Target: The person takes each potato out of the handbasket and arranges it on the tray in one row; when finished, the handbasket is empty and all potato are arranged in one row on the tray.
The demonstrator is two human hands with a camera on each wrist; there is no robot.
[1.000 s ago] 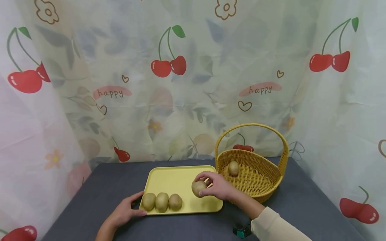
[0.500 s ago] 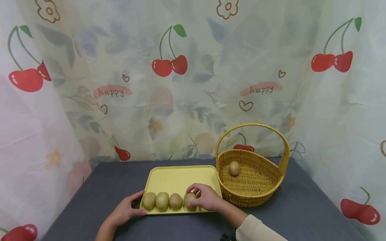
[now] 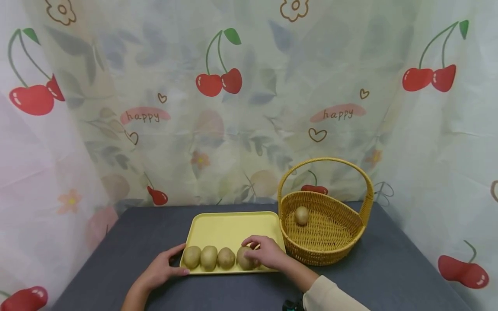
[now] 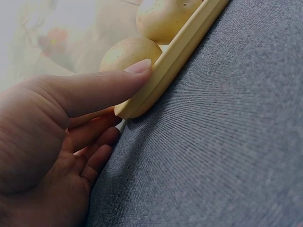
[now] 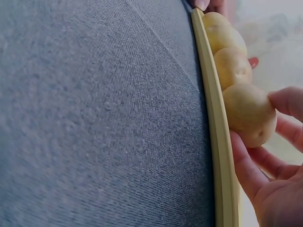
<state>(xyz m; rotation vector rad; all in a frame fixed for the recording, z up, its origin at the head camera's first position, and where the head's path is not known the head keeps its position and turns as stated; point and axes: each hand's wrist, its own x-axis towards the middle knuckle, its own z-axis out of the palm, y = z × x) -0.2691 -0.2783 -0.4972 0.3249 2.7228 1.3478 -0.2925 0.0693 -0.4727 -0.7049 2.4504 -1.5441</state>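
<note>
Along the near edge of a yellow tray (image 3: 233, 224), several potatoes stand in a row. My right hand (image 3: 266, 252) holds the rightmost potato (image 5: 250, 113) between thumb and fingers, low at the tray, beside the neighbouring potato (image 3: 226, 258). At the tray's near left corner my left hand (image 3: 161, 268) grips the rim. In the left wrist view its thumb (image 4: 109, 87) lies over the rim by the leftmost potato (image 4: 130, 53), with the other fingers curled below. A lone potato (image 3: 301, 215) lies in the wicker basket (image 3: 323, 258).
The basket stands right of the tray, touching or nearly touching its right edge, with a tall arched handle (image 3: 324, 160). Dark grey cloth (image 3: 249, 293) covers the table. Behind it hangs a cherry-printed curtain (image 3: 264, 142).
My right hand has brought its potato down and left, from above the tray to the end of the row. The left hand keeps its place at the corner.
</note>
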